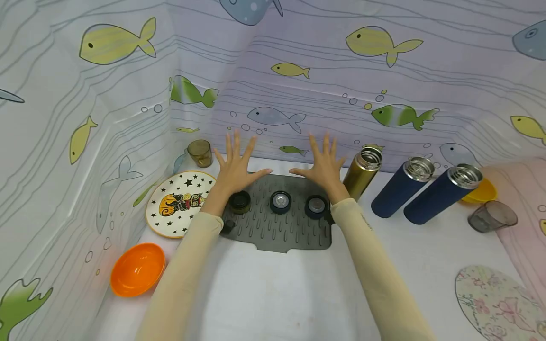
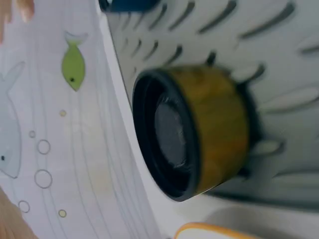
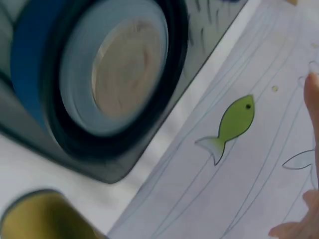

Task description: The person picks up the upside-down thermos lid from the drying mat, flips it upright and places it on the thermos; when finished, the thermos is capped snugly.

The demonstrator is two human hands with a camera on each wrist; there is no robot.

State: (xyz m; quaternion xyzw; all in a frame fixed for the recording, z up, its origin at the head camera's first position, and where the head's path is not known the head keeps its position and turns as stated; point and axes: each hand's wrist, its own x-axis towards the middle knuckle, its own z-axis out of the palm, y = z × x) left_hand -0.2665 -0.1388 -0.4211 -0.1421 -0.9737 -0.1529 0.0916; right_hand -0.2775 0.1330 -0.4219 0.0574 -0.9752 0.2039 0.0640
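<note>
Both hands are spread flat with straight fingers over the far edge of a grey ribbed mat (image 1: 277, 232). Neither holds anything, and I cannot tell whether the palms touch the mat. My left hand (image 1: 236, 163) is just beyond a gold-sided lid (image 1: 240, 201), which fills the left wrist view (image 2: 209, 129). My right hand (image 1: 324, 163) is just beyond a blue lid (image 1: 316, 206), seen close in the right wrist view (image 3: 109, 64). A third dark lid (image 1: 280, 202) lies between them. An open gold bottle (image 1: 362, 173) stands right of the right hand.
Two open navy bottles (image 1: 401, 187) (image 1: 441, 193) lean at the right, with a yellow bowl (image 1: 482, 192) and a grey cup (image 1: 492, 216) beyond. A star plate (image 1: 179, 202), an orange bowl (image 1: 138, 269) and a brown cup (image 1: 200, 153) sit left. Fish-print walls close in.
</note>
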